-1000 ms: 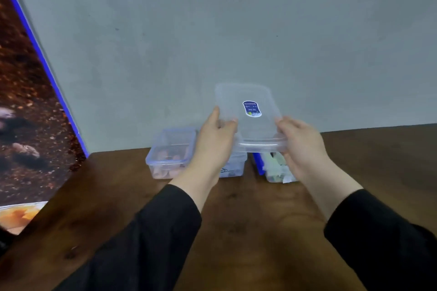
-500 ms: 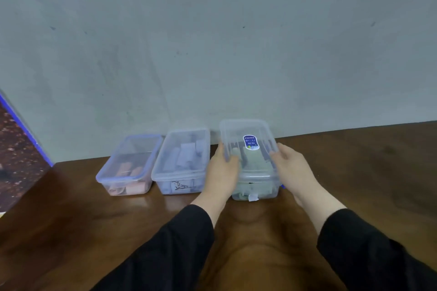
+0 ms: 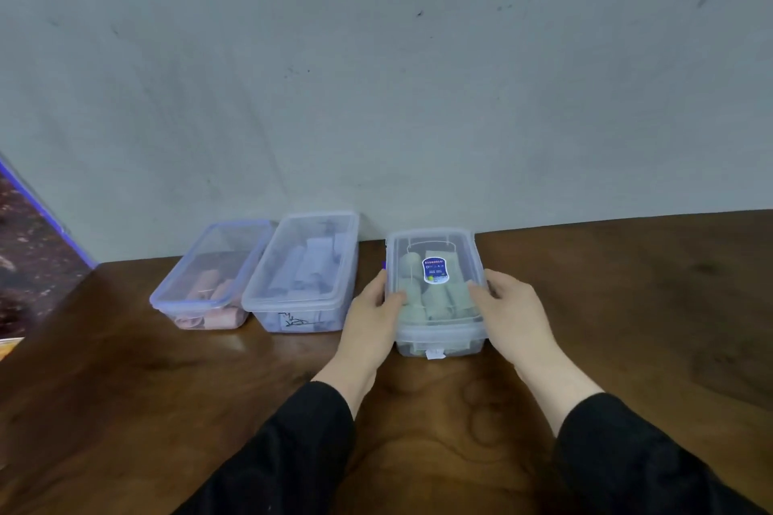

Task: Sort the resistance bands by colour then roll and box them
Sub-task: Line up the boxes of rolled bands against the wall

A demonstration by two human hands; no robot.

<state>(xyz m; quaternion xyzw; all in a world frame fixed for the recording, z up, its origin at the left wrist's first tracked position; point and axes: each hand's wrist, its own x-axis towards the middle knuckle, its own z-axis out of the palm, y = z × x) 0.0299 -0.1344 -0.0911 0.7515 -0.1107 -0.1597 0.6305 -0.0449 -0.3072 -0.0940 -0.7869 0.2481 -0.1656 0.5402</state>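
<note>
- Three clear plastic boxes stand in a row on the brown wooden table (image 3: pixel 125 389), near its far edge against the grey wall (image 3: pixel 376 75)
- Right-hand box (image 3: pixel 439 332): holds rolled pale green bands (image 3: pixel 435 299); its clear lid (image 3: pixel 433 238), bearing a blue sticker (image 3: pixel 435 268), now lies on top of it; one second ago this lid was held up in the air in front of the wall, and half a second ago it was already down on the box
- Left hand (image 3: pixel 372 316): at the box's left side, thumb laid over the lid's left rim, fingers hidden behind the box wall; it grips the lid edge
- Right hand (image 3: pixel 512 305): at the box's right side, thumb on the lid's right rim, fingers curled along the side; it grips the lid likewise; both hands sit much as they did half a second ago
- Whether the lid is fully snapped shut cannot be told from this view
- Middle box (image 3: pixel 301 276): lidded, holds pale lilac-grey rolls, the colour being uncertain through the plastic; a marked label on its near end
- Left box (image 3: pixel 209 284): blue-rimmed, holds pink rolls; just beside the middle box
- Both sleeves are black
</note>
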